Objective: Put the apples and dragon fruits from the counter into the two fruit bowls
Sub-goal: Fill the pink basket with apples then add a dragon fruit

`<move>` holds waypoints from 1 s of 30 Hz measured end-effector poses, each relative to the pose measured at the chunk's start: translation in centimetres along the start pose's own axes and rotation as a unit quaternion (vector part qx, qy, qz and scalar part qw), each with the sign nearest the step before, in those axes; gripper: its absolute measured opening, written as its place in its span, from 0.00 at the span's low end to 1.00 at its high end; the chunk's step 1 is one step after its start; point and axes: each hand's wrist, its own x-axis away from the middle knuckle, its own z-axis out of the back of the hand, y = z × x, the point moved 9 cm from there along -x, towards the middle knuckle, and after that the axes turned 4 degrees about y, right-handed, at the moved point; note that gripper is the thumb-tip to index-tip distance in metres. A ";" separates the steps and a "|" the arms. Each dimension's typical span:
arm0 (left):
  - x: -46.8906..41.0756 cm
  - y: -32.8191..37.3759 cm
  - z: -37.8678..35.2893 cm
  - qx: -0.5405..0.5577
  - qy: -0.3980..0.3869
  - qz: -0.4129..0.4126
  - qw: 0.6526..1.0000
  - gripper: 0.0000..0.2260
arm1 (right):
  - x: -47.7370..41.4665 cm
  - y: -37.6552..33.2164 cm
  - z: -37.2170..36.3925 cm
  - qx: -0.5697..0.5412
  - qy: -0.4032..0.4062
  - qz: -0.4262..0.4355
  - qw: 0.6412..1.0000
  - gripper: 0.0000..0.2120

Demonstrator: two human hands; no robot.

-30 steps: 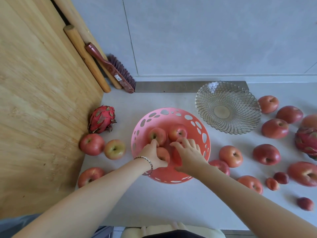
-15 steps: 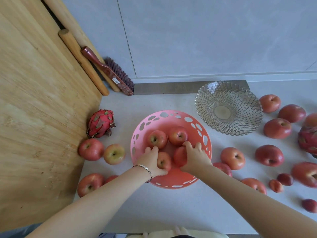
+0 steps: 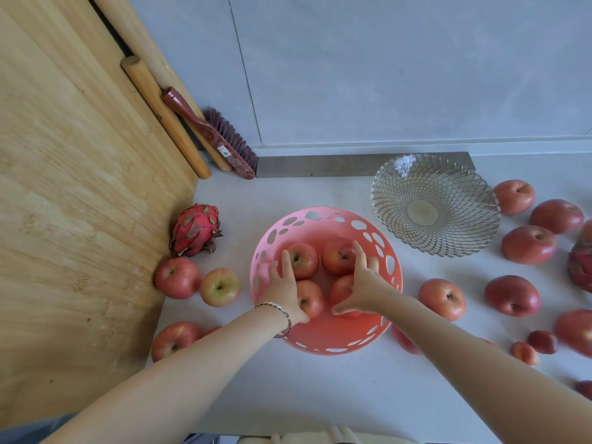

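A pink perforated bowl [image 3: 320,216] sits at the counter's middle with several apples in it. My left hand [image 3: 283,290] hovers over the bowl's left apples [image 3: 302,259], fingers spread, gripping nothing. My right hand [image 3: 363,285] spreads over the right apples [image 3: 338,256], also holding nothing. A clear glass bowl [image 3: 384,200] stands empty at the back right. One dragon fruit [image 3: 196,230] lies left of the pink bowl, another [image 3: 581,267] at the right edge. Loose apples lie on the left [image 3: 177,277] and on the right [image 3: 442,299].
A large wooden board [image 3: 80,219] walls off the left side, with a rolling pin [image 3: 163,113] and a brush [image 3: 211,136] leaning in the corner. A metal strip [image 3: 352,164] lies along the back wall. Small dark fruits [image 3: 541,341] sit at the near right.
Both hands have let go of the two near apples, which now rest in the pink bowl. The fingers have opened and stretched toward the far apples.
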 end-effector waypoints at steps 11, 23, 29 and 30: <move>-1.1 0.1 0.9 0.047 -0.021 -0.037 0.998 0.61 | -1.7 0.0 1.5 -0.044 -0.003 0.067 0.997 0.63; 0.5 1.9 3.7 0.020 0.008 -0.125 0.992 0.37 | 0.1 -1.1 1.2 0.042 -0.011 0.022 0.999 0.61; 2.8 -6.6 11.7 0.121 0.254 -0.107 0.954 0.19 | 4.1 -9.5 1.2 0.061 0.046 0.182 0.980 0.26; 2.2 -8.5 10.8 0.090 0.199 -0.083 0.972 0.23 | 4.8 -10.8 0.9 0.040 0.043 0.198 0.978 0.22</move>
